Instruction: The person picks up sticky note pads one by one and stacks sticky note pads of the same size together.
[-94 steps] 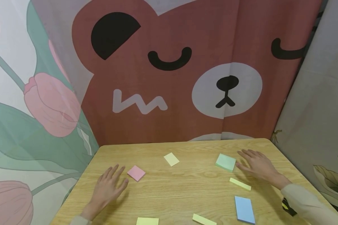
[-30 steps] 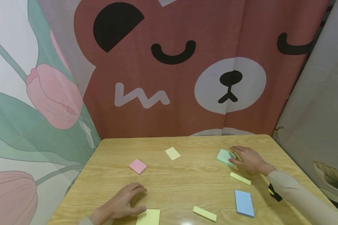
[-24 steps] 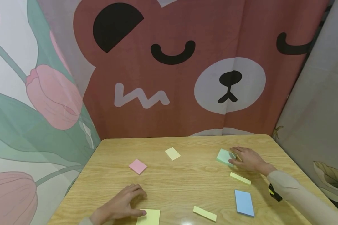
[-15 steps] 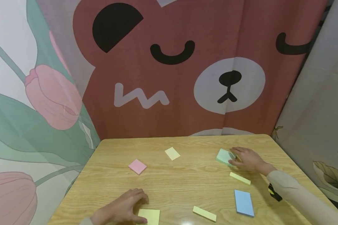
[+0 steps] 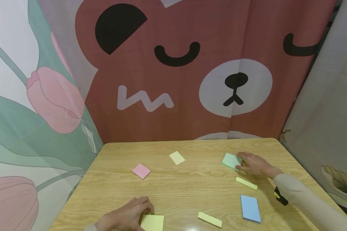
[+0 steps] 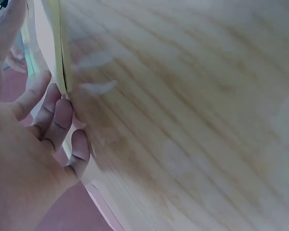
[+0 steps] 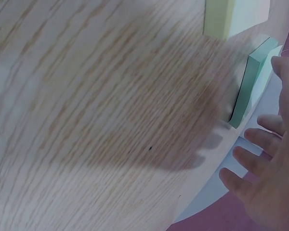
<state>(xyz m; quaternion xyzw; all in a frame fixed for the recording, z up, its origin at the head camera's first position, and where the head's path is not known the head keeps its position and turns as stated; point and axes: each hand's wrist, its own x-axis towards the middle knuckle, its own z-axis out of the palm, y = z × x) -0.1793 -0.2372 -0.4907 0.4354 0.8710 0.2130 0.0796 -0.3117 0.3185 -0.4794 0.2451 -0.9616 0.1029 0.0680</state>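
Down at the front of the table, my left hand (image 5: 127,215) curls its fingers around the far left corner of a square yellow sticky note pad (image 5: 153,223). The left wrist view puts the bent fingertips right at the end of this pad (image 6: 60,43). At the back right, my right hand (image 5: 254,164) reaches over the right edge of a thick mint green sticky note pad (image 5: 230,160). In the right wrist view its thumb is at the top of the green pad (image 7: 248,84), and the other fingers are spread apart beyond the pad's end.
On the wooden table (image 5: 179,192) lie a pink pad (image 5: 141,171), a pale yellow note (image 5: 177,158), a blue pad (image 5: 250,208) and two narrow yellow strips, one near the right hand (image 5: 246,183), one in front. A bear-print curtain (image 5: 150,125) hangs behind.
The left hand has come from beside the pink pad to the front yellow pad, its fingers bending more. The right hand has shifted left onto the green pad's edge. The pads stay put.
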